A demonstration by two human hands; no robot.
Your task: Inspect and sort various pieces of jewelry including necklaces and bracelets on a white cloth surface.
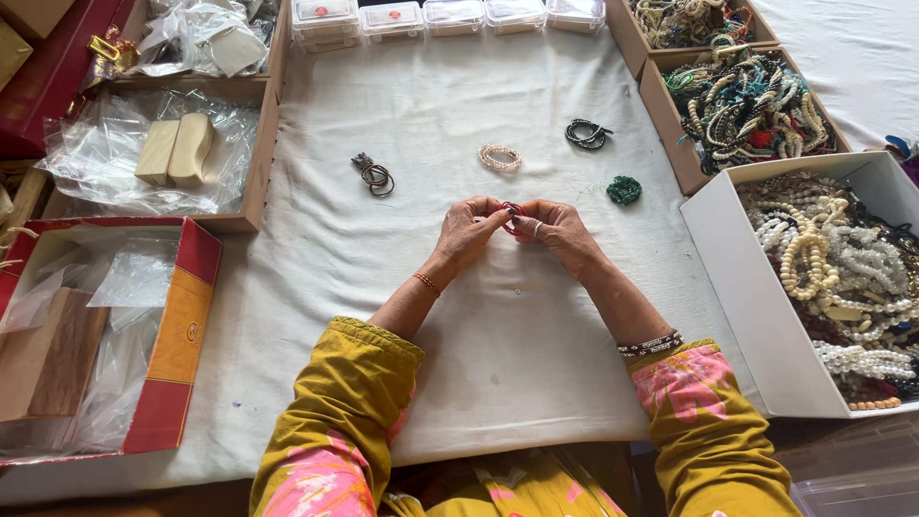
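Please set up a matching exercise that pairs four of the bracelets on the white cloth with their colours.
Bracelets:
1. the one held in both hands
2. the one right of the hands
3. the one straight beyond the hands
4. the one nearest the tray of mixed beads

Colours:
A. dark, near black
B. pale pink
C. red
D. green

Pairs: 1-C, 2-D, 3-B, 4-A
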